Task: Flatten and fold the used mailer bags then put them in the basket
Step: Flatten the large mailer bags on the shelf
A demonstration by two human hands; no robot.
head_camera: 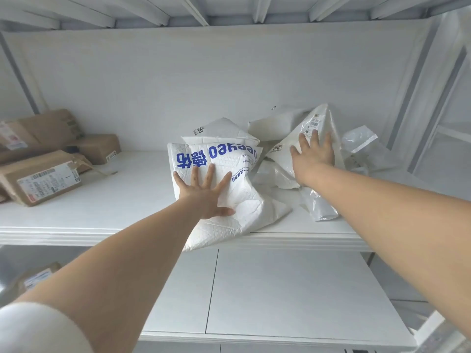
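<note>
mailer bags (270, 174) lie crumpled on the white shelf (127, 200). left hand (204, 197), fingers spread, presses the blue-lettered bag (224, 159) at the shelf edge; right hand (314, 156), fingers straight, rests on a peaked white bag (318, 118). light, limp, probably slippery: pinch at corners.

A soft white sleeve (38, 327) ends near the left elbow — left forearm (142, 253) and right forearm (382, 200) bare
</note>
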